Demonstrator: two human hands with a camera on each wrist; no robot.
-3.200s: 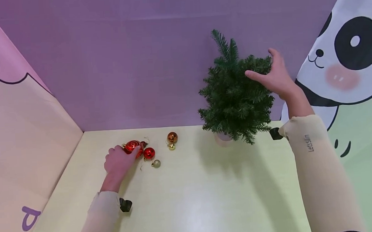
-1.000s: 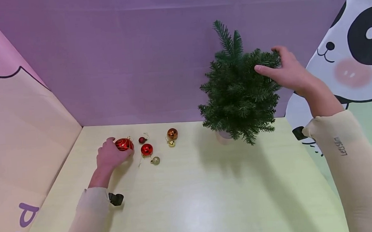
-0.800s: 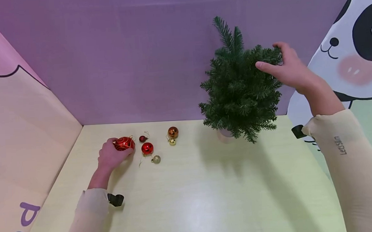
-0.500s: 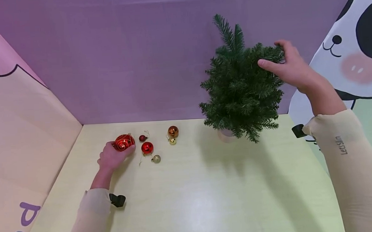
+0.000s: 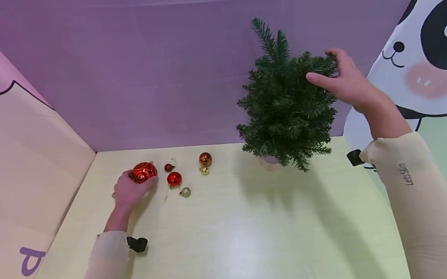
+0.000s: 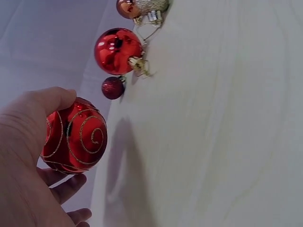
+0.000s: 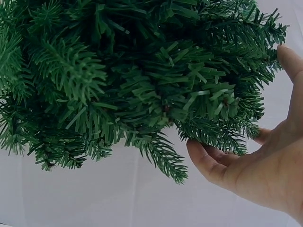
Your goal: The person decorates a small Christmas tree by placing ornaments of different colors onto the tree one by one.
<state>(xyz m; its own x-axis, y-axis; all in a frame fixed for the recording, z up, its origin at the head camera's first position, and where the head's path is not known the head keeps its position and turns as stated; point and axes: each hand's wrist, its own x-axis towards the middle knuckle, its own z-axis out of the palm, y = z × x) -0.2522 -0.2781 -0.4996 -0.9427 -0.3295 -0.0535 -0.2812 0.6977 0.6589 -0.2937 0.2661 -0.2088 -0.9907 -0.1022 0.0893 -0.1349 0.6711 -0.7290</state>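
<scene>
My left hand [image 5: 129, 189] holds a large red Christmas bauble [image 5: 143, 172] with gold swirls, at the table's back left. In the left wrist view the thumb lies over the bauble [image 6: 78, 139], with fingers below it. At the back right stands a small artificial Christmas tree [image 5: 286, 106], its base mostly hidden by branches. My right hand [image 5: 347, 80] reaches round the tree's upper right side, thumb in front. Seen from the right wrist, the relaxed fingers [image 7: 213, 163] touch the outer branches from below, and the thumb is beside a branch tip.
Near the left hand lie a small dark red bauble [image 5: 169, 167], a shiny red one [image 5: 174, 179] and a glittery pale gold one [image 5: 186, 192]. Beyond them sit a copper bauble [image 5: 205, 159] and a small gold one [image 5: 204, 171]. A purple backdrop [image 5: 167, 75] rises behind the table.
The swirl bauble has shifted left with my left hand, away from the dark red bauble. My right hand has moved closer in round the tree's branches, then stayed about still.
</scene>
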